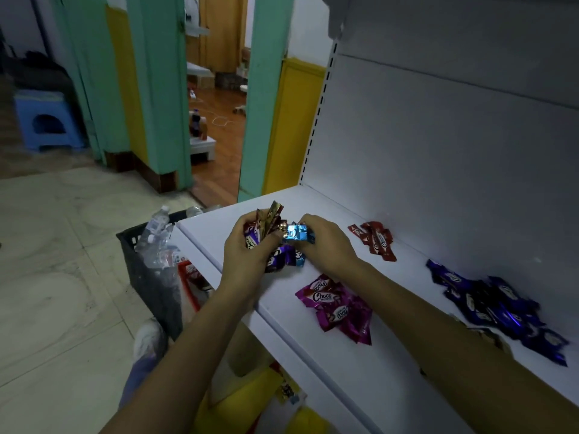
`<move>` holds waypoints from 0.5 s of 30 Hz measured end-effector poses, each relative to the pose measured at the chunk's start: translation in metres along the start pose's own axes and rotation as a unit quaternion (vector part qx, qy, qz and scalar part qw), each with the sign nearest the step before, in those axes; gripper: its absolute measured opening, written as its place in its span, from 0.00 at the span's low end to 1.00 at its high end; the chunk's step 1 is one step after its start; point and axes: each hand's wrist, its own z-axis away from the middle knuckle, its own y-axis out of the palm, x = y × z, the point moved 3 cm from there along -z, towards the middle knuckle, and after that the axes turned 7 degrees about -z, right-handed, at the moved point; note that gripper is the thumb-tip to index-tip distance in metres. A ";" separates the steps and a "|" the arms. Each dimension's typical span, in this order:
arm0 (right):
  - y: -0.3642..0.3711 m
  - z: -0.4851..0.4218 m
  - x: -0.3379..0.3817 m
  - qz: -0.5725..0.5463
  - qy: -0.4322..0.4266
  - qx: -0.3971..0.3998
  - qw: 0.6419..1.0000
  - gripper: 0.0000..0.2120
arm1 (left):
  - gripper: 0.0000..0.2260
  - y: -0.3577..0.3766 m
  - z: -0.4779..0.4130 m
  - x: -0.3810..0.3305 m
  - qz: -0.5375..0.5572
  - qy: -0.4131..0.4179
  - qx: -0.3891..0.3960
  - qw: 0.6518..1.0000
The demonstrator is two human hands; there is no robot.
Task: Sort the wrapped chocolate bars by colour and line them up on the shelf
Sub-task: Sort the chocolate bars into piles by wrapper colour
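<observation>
head view: both hands meet over the left end of the white shelf (360, 308), near its front edge. the left hand (250, 249) is closed around a mixed bunch of wrapped chocolate bars (266, 223), with gold and dark red wrappers sticking up out of the fist. the right hand (322, 239) pinches a light blue bar (296, 231) between thumb and fingers, touching the bunch in the other hand. under the two hands a few more purple and blue bars (286, 256) lie on the shelf, partly hidden, so i cannot tell how many.

sorted groups lie on the same shelf. a small red pile (377, 241) sits toward the back edge, just right of the right hand. a magenta pile (338, 308) lies near the front edge, beside the right forearm. a larger dark blue pile (495, 311) spreads toward the right end, close to the back panel.

off the shelf's left end a black crate (147, 270) stands on the tiled floor, holding clear plastic bottles (158, 242). on the lower level below the front edge are yellow packages (250, 399), perhaps snack bags, though they are blurred.
</observation>
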 end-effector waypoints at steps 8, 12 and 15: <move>-0.019 0.003 0.006 -0.114 -0.001 -0.037 0.993 0.07 | 0.18 0.000 -0.002 0.002 0.026 -0.020 -0.008 0.999; -0.027 0.017 0.021 -0.277 0.044 -0.024 0.960 0.16 | 0.18 0.001 -0.002 -0.001 0.023 -0.017 -0.005 1.000; -0.029 0.020 0.028 -0.323 0.057 0.008 0.945 0.04 | 0.18 0.003 0.000 -0.003 0.008 -0.012 0.002 1.000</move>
